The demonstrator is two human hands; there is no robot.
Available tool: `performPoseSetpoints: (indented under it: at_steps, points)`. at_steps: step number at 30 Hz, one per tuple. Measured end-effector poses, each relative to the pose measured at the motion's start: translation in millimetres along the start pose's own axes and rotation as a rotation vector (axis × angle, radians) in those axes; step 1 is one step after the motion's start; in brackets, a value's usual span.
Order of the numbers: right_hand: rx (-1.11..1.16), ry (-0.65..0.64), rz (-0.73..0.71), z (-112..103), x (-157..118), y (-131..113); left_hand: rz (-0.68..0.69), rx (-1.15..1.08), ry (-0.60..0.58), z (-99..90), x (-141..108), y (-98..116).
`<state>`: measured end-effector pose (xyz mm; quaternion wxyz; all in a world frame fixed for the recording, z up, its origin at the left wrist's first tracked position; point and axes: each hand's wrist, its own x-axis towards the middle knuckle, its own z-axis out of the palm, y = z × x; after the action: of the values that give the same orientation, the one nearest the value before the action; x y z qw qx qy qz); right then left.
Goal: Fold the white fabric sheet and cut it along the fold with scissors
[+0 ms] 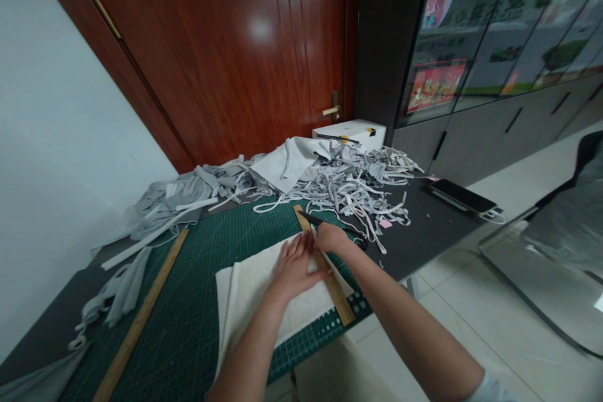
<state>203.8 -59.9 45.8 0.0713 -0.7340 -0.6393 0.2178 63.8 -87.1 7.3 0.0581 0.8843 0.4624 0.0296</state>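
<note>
Cream fabric (254,276) lies in layers on a green cutting mat (207,301). A wooden ruler (335,292) rests slantwise along the fabric's right side. My left hand (294,270) presses flat on the cloth, fingers stretched out and thumb against the ruler. Near the ruler's far end, my right hand (330,239) is closed, its fingertips down at the ruler's edge. What those fingers grip is hidden. A dark pointed tool (311,218) sticks out beyond the right hand across the ruler; a black looped part shows on the hand's other side, perhaps scissors.
Heaped grey and white fabric strips (348,185) cover the table's back, with more cloth (174,198) at left. A second wooden ruler (141,320) lies on the mat's left. A white box (353,132) stands behind; a dark phone-like device (464,196) sits at the right edge.
</note>
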Motion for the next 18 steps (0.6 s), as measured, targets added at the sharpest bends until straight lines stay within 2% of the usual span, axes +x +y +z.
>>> performPoseSetpoints:
  at_steps: [3,12,18]
  points:
    - [0.025,-0.008,0.019,-3.7,4.1,2.2,-0.002,0.003,0.018,1.3,0.3,-0.4]
    - [0.062,0.091,0.049,2.7,-0.8,3.1,0.001,0.006,0.055,6.9,0.9,-1.6]
    - [0.088,0.020,0.030,3.1,6.3,4.8,0.008,0.000,0.060,8.2,0.8,-3.2]
